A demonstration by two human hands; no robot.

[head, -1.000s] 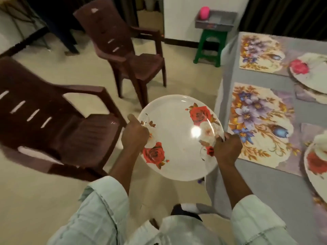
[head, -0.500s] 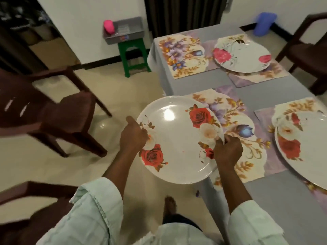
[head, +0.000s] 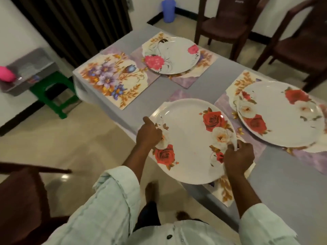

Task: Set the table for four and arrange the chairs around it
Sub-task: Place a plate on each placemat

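While both hands gripped it, the rose plate point(head: 191, 138) hung over the near-left corner of the table point(head: 283, 183), covering most of the placemat point(head: 223, 191) beneath; whether it touched that mat could not be told. The left hand point(head: 149, 134) pinched the plate's left rim, thumb on top, fingers curled beneath. The right hand point(head: 238, 157) clamped the near-right rim, fingers folded round the edge. Pale rolled sleeves point(head: 113, 200) ran back from both wrists.

Just right of it, a second rose plate point(head: 281, 114) sat flat on its own floral mat point(head: 237, 85). Across the grey cloth, a pink-flower plate point(head: 172, 55) rested on a far mat point(head: 203, 62), and beside that lay a bare purple-flower mat point(head: 113, 78) at the far-left corner, no plate on it.

Beyond the table's far side stood two dark brown chairs point(head: 230, 23), near its edge but not touching. Another brown chair point(head: 23, 197) sat on the tiled floor at the person's left. By the wall stood a green stool point(head: 53, 96) carrying a grey tray point(head: 28, 71) with a pink object point(head: 7, 74) in it, and a blue container point(head: 168, 10) stood on the floor far back.
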